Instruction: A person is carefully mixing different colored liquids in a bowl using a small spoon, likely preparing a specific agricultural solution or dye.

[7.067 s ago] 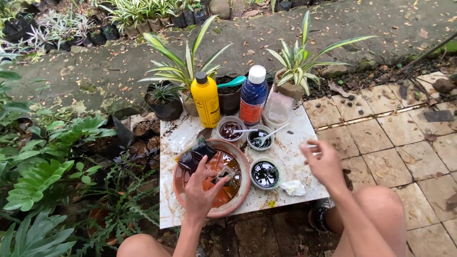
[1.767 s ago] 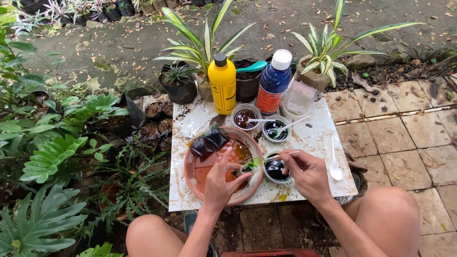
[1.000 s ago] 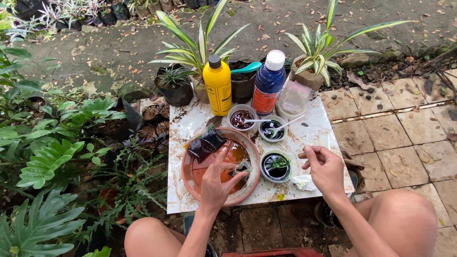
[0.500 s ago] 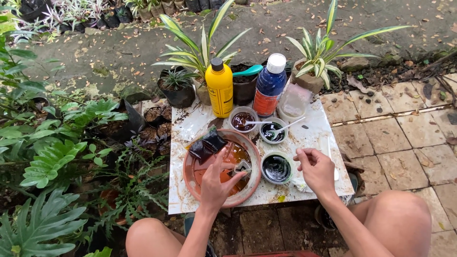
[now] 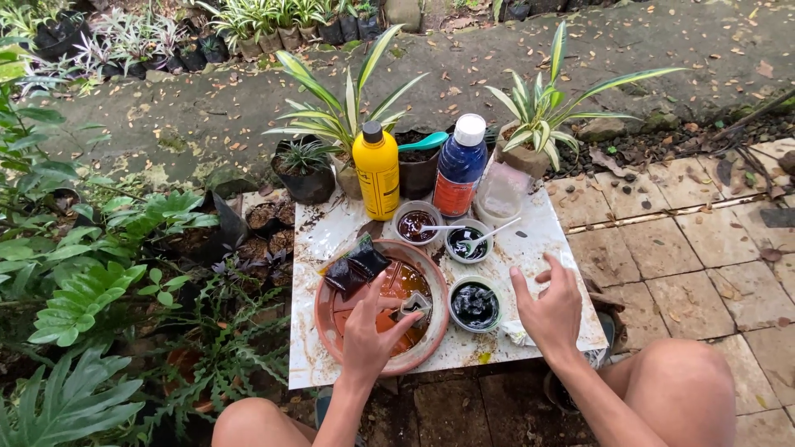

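A terracotta saucer [image 5: 327,319] with brown liquid sits on a stained white tile [image 5: 551,240]. My left hand [image 5: 370,335] reaches into the saucer, thumb and fingertips closed around a small pale piece [image 5: 412,307] in the liquid. Two black pouches [image 5: 356,263] lie on the saucer's far rim. My right hand [image 5: 548,310] hovers over the tile with fingers spread and holds nothing. It is just right of a small bowl of dark liquid [image 5: 474,304], and a crumpled white scrap [image 5: 517,336] lies under it.
At the tile's far edge stand a yellow bottle [image 5: 377,172], a blue bottle with a white cap [image 5: 460,168], a clear cup [image 5: 500,194] and two small bowls with spoons [image 5: 416,224] [image 5: 468,242]. Potted plants crowd the left and back. My bare knees flank the tile's near edge.
My right hand left the dark bowl, moved right over the tile and spread its fingers. My left hand stayed in the saucer.
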